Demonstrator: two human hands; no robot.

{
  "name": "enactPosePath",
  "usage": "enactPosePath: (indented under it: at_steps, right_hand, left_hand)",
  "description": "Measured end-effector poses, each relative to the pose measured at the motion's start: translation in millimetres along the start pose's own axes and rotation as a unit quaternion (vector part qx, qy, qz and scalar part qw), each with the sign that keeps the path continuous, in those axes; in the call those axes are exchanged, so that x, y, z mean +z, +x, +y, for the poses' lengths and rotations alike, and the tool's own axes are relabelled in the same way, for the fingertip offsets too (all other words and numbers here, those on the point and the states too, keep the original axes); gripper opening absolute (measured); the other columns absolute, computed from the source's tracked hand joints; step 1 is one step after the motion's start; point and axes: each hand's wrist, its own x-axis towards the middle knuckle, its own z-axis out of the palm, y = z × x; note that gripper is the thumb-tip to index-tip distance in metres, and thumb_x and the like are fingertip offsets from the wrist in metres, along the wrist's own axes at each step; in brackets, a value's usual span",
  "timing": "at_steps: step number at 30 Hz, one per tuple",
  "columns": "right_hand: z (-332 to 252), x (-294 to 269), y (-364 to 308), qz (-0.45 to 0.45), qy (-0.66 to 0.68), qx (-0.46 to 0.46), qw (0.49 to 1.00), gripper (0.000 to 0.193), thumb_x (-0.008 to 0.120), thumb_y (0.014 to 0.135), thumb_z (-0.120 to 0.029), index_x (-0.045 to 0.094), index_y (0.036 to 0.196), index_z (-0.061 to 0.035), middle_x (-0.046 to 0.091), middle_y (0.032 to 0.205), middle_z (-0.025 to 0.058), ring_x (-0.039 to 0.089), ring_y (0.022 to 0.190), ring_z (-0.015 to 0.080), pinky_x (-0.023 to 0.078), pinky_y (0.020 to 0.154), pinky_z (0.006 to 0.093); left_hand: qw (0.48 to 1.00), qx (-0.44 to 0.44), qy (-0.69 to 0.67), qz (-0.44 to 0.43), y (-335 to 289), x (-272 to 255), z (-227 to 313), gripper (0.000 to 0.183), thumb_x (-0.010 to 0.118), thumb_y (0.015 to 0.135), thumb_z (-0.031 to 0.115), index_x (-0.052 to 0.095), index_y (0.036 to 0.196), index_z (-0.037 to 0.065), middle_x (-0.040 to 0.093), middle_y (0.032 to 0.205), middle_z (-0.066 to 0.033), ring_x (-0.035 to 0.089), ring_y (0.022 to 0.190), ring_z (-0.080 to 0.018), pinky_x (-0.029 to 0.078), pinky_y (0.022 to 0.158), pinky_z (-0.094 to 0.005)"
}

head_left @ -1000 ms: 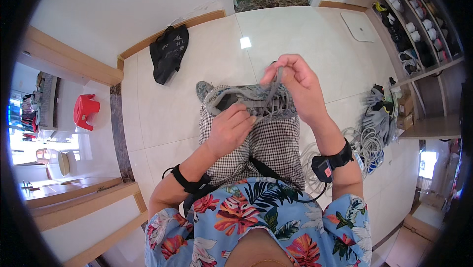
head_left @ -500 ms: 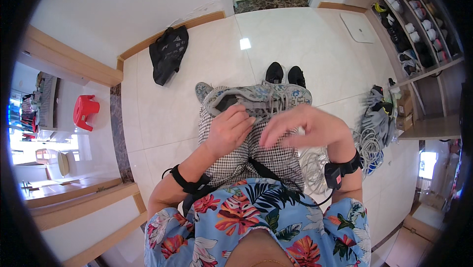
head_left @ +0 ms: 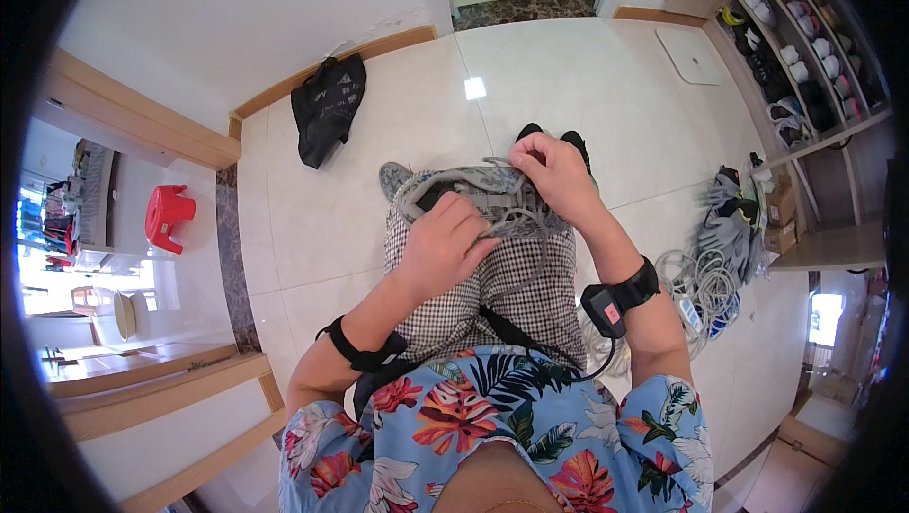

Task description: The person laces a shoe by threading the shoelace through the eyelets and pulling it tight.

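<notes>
Fingers [head_left: 458, 213] of the left hand [head_left: 437, 246], one set: curled close together over the near edge of the shoe's opening, clamped on it; thumb slightly apart from the index finger. Fingers of the right hand [head_left: 565, 182], one set: thumb and index finger brought together in a pinch on a lace at the shoe's far edge, the others folded in behind.

Shoe [head_left: 473, 178], grey and patterned, one: centre of frame, lying crosswise on the lap, opening toward frame left. Lace [head_left: 543, 262], grey: loose, one long stretch drooping over the trousers [head_left: 436, 302]; a shorter piece lies by the right fingertips. How many ends are free I cannot tell from where I stand.

Second grey patterned shoe [head_left: 393, 178], one: just left of the lap, partly covered. Black shoes [head_left: 530, 129], two: beyond the right hand, partly hidden.

Wrist straps [head_left: 355, 350], black, two, one per forearm; small black box [head_left: 603, 309], one, on the right strap.

Upper left: black bag [head_left: 327, 111], one. Far left: red stool [head_left: 170, 218], one. Upper right: flat white square plate [head_left: 687, 56], one; shoe rack [head_left: 800, 92], one, its pairs too crowded to count. Right of centre: grey gloves [head_left: 724, 234], heaped, number unclear; coiled pale cables [head_left: 705, 291], tangled.
</notes>
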Motion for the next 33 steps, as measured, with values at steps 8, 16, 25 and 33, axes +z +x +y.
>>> enactPosePath:
  at_steps: [8,16,25,33]
  right_hand:
    - [-18,-17,2,-0.056,0.404,0.084,0.909,0.018,0.057,0.102,-0.015,0.052,0.115,-0.0028,0.065,0.083,0.0047,0.063,0.072,0.0141,0.052,0.07,0.0268]
    - [-55,-11,-15,-0.037,0.318,-0.049,0.946,0.03,0.058,0.101,-0.013,0.05,0.127,-0.0001,0.07,0.096,0.0085,0.065,0.085,0.0139,0.052,0.083,0.0281]
    - [-30,-39,-9,0.18,0.507,0.001,0.843,0.024,0.059,0.1,-0.011,0.051,0.121,-0.0034,0.07,0.108,0.0143,0.066,0.094,0.0165,0.051,0.086,0.0278]
    - [-37,-15,-18,0.1,0.358,-0.058,0.926,0.02,0.06,0.1,-0.011,0.053,0.116,-0.0018,0.073,0.106,0.0124,0.065,0.1,0.0126,0.05,0.09,0.0279]
  left_hand:
    - [0.995,-0.059,-0.042,-0.061,3,-14,14,0.025,0.083,0.076,0.016,0.066,0.087,0.002,0.06,0.084,-0.0104,0.061,0.077,-0.0289,0.052,0.066,-0.037]
    - [0.895,-0.326,-0.303,-0.031,56,-15,20,0.026,0.073,0.088,0.011,0.069,0.112,0.0,0.065,0.083,-0.0067,0.061,0.063,-0.0127,0.048,0.058,-0.0262]
    - [0.985,-0.162,0.042,0.031,41,-12,-21,0.022,0.073,0.088,0.012,0.071,0.104,-0.002,0.07,0.095,-0.0064,0.06,0.072,-0.0108,0.049,0.06,-0.0258]
    - [0.952,-0.231,-0.201,0.005,82,-15,22,0.033,0.074,0.086,0.01,0.067,0.117,-0.001,0.071,0.101,-0.0067,0.057,0.064,-0.0095,0.047,0.056,-0.0239]
